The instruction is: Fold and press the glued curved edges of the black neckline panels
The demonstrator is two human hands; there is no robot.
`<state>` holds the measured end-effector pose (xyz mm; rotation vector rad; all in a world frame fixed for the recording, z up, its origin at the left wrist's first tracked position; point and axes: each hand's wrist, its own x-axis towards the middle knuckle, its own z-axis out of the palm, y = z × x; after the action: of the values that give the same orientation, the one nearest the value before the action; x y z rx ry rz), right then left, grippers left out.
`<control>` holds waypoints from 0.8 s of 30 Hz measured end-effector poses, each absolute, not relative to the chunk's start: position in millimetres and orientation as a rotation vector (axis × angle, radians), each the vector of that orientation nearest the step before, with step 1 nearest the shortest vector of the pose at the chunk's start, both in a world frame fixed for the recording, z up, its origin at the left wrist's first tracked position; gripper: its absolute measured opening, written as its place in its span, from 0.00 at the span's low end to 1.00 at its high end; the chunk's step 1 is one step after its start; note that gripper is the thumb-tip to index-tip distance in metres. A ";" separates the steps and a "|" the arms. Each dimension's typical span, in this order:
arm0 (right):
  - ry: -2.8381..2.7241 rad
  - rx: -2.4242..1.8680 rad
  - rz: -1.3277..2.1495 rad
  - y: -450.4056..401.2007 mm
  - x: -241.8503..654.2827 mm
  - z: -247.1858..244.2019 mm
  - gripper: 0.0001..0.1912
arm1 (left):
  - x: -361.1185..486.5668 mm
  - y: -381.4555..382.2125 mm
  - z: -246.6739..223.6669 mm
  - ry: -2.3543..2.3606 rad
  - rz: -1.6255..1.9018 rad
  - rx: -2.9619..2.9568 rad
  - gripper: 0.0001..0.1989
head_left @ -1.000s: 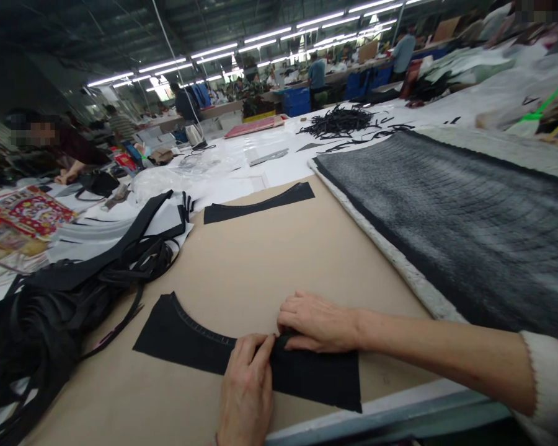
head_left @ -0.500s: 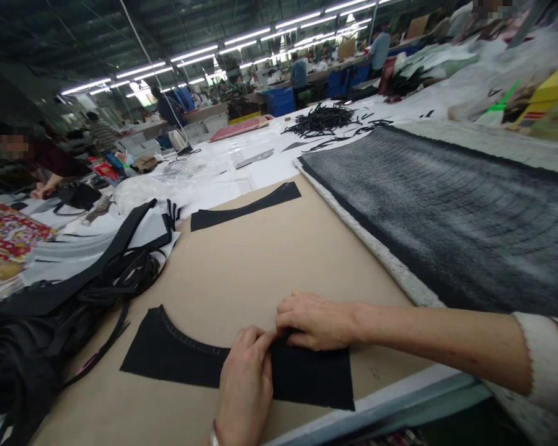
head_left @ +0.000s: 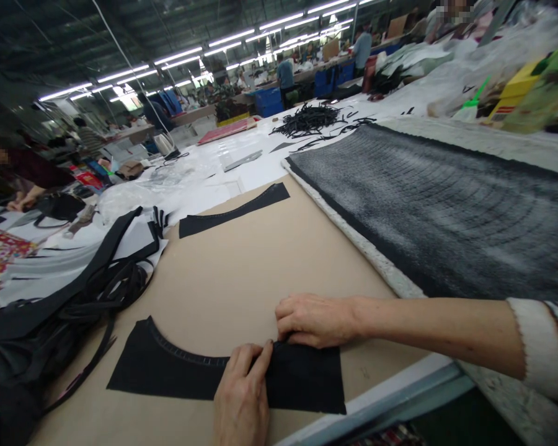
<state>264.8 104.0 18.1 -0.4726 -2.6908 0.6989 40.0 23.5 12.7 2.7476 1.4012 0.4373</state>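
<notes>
Steadying the black piece (head_left: 167, 370) against slipping, probably, the left hand (head_left: 244, 390) lies across it, the right hand (head_left: 314, 320) at its curved edge; whether either's fingers pinch it, I cannot tell.

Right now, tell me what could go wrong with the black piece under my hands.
The curved black piece might skew or pucker: the left hand and right hand meet at its curved edge near the middle, while both ends look unheld.

Its near right corner lies close to the brown sheet's edge, so a tug could pull it off the sheet.

The heap of black straps reaches onto the sheet and might snag the left end if that slides over.
</notes>
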 end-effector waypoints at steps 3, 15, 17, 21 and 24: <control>-2.721 -0.433 0.598 103.5 267.8 17.0 0.05 | 39.0 23.4 12.1 1.384 0.415 2.781 0.21; -2.774 -0.441 0.290 93.8 270.7 9.4 0.02 | 30.5 -0.4 -14.8 1.475 0.264 3.210 0.28; -2.782 -0.436 0.265 92.8 271.1 9.9 0.02 | 27.9 -1.8 -13.2 1.413 0.285 3.265 0.27; -2.786 -0.442 0.225 91.3 271.5 12.1 0.02 | 25.9 4.4 -2.4 1.347 0.433 3.242 0.23; -2.785 -0.459 0.219 89.9 270.7 12.7 0.01 | 39.8 10.3 5.0 1.520 0.565 3.016 0.20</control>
<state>270.7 89.9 12.7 -0.4591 -2.7848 0.2194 39.8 10.3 5.0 3.0160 1.5199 0.5654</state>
